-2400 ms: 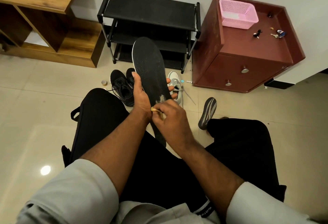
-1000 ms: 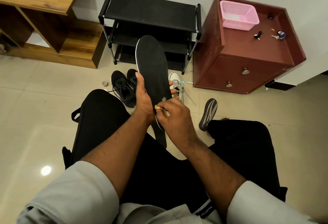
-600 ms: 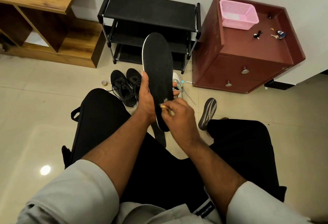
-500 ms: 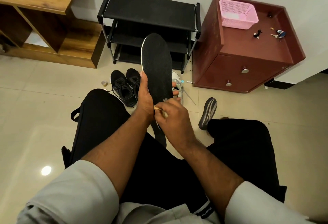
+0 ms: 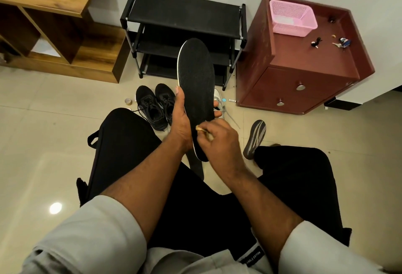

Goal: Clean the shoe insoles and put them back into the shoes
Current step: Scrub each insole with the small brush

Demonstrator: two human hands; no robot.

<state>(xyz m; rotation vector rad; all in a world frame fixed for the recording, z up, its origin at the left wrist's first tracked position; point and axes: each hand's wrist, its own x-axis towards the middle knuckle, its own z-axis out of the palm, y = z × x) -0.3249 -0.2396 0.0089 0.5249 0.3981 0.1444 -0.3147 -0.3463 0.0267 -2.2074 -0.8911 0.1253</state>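
Cleaning looks midway: the left hand [image 5: 181, 119] grips the insole [image 5: 196, 86] upright, right hand [image 5: 219, 141] fingers pinching a small brush [image 5: 203, 130] at its heel, both black shoes [image 5: 155, 105] awaiting insoles.

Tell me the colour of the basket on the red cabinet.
Pink, a perforated mesh basket sitting on the cabinet; the head view shows it clearly.

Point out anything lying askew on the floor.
One grey striped shoe lies alone, sole up, on the tiles right of the knees, apart from the upright pair of black sneakers.
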